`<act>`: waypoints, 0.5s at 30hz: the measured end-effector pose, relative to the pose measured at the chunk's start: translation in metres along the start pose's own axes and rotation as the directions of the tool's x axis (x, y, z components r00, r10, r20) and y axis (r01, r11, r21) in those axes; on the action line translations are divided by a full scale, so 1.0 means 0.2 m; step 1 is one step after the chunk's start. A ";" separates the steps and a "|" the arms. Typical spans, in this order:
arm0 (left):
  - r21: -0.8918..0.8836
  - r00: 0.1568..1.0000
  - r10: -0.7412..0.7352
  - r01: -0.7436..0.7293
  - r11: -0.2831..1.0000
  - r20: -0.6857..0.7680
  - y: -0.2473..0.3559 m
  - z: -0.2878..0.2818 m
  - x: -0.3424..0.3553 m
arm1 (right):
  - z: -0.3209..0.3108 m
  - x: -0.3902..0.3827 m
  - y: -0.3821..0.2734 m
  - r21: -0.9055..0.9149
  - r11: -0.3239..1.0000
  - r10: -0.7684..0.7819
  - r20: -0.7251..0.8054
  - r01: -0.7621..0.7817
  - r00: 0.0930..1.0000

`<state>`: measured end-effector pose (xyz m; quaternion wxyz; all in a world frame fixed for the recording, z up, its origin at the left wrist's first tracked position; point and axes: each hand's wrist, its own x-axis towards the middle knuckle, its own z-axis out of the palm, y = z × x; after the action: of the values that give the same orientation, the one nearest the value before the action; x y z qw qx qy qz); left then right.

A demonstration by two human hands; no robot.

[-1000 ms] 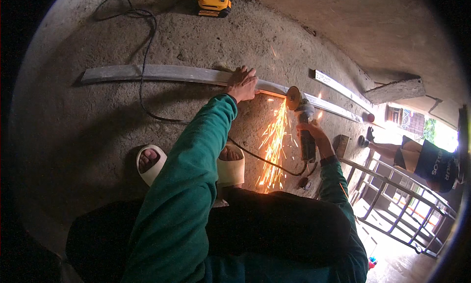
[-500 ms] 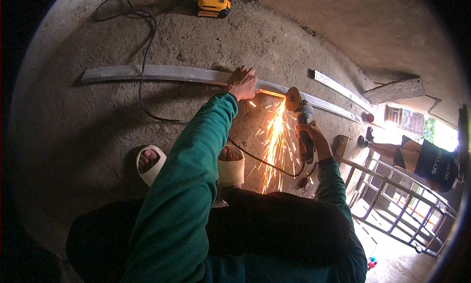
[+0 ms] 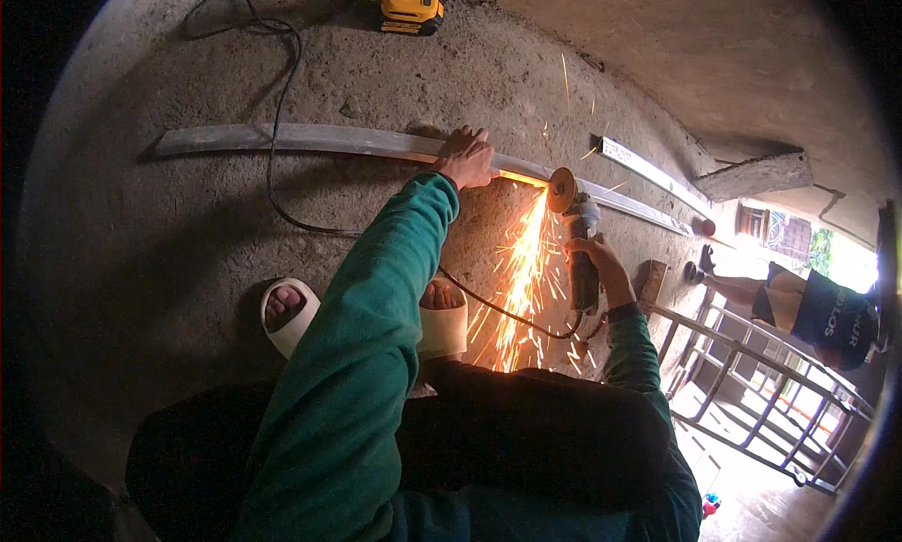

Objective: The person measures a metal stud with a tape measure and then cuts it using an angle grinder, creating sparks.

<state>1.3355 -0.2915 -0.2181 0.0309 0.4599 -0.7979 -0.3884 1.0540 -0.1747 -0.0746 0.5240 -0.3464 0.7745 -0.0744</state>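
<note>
A long grey metal bar [image 3: 348, 142] lies across the rough concrete floor in front of me. My left hand [image 3: 465, 159] grips it near its middle, fingers bent over the far edge. To the right, my right hand [image 3: 606, 268] is closed around the body of an angle grinder [image 3: 584, 284]. The grinder's round disc [image 3: 562, 191] touches the bar just right of my left hand. A dense stream of orange sparks [image 3: 521, 288] sprays from that contact toward me, and a few fly off the far side.
The dark cord [image 3: 282, 100] crosses over the bar at left. A yellow-black power tool [image 3: 412, 8] stands at the far side. Another metal bar [image 3: 653, 176] lies at right, near a wooden board [image 3: 756, 174]. A person [image 3: 817, 312] and a metal frame [image 3: 752, 392] are farther right. My sandals [image 3: 289, 317] are close.
The spark stream has grown denser and brighter, and some sparks now fly beyond the bar. Both hands, the bar and the grinder stay almost in place.
</note>
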 end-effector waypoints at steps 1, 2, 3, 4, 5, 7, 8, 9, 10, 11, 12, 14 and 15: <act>-0.003 1.000 0.005 -0.005 1.000 -0.001 0.01 -0.01 0.00 | 0.00 0.00 0.01 0.012 1.000 0.011 -0.024 -0.011 1.000; -0.005 1.000 0.009 -0.009 1.000 -0.003 0.02 -0.01 0.00 | -0.01 0.00 0.02 0.025 0.999 0.022 -0.047 -0.021 0.999; -0.006 1.000 0.011 -0.011 1.000 -0.003 0.03 -0.02 0.00 | -0.02 0.00 0.03 0.025 0.999 0.023 -0.050 -0.021 0.998; -0.016 1.000 0.006 -0.006 1.000 -0.009 0.03 -0.02 0.00 | -0.01 -0.01 0.03 0.035 0.999 -0.017 -0.024 0.017 1.000; -0.026 1.000 0.001 -0.001 1.000 -0.015 0.02 -0.02 -0.01 | -0.01 -0.01 0.03 0.046 0.997 -0.056 0.002 0.056 0.998; -0.009 1.000 0.014 -0.014 1.000 -0.015 0.02 -0.03 -0.01 | -0.03 0.03 0.05 -0.043 0.998 -0.037 -0.013 0.036 0.999; 0.007 0.999 0.029 -0.029 1.000 -0.016 0.03 -0.04 0.00 | -0.05 0.05 0.07 -0.131 0.991 -0.018 -0.031 0.014 0.999; 0.006 0.999 0.034 -0.033 0.999 -0.017 0.04 -0.04 0.00 | -0.08 0.04 0.09 -0.131 0.991 -0.018 -0.036 0.013 0.999; -0.007 0.999 0.022 -0.022 1.000 -0.030 0.04 -0.03 0.00 | -0.06 0.01 0.06 -0.080 0.997 -0.002 0.024 0.004 1.000; -0.021 0.999 0.011 -0.012 1.000 -0.043 0.04 -0.03 -0.01 | -0.05 -0.03 0.04 -0.029 1.000 0.011 0.084 -0.008 0.996; -0.021 0.999 0.009 -0.010 1.000 -0.042 0.03 -0.03 -0.01 | -0.03 -0.04 0.04 -0.029 1.000 0.011 0.086 -0.009 0.996; 0.006 0.992 0.034 -0.033 0.999 -0.123 0.00 0.01 0.00 | -0.01 -0.07 0.04 0.117 0.993 0.000 0.043 -0.005 0.999; 0.007 0.992 0.030 -0.029 1.000 -0.126 -0.02 0.02 0.01 | -0.02 -0.05 0.08 0.116 0.993 -0.003 0.047 -0.002 0.999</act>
<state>1.3356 -0.2909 -0.2233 0.0856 0.4716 -0.8022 -0.3560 1.0456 -0.1567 -0.0724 0.5612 -0.3172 0.7563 -0.1113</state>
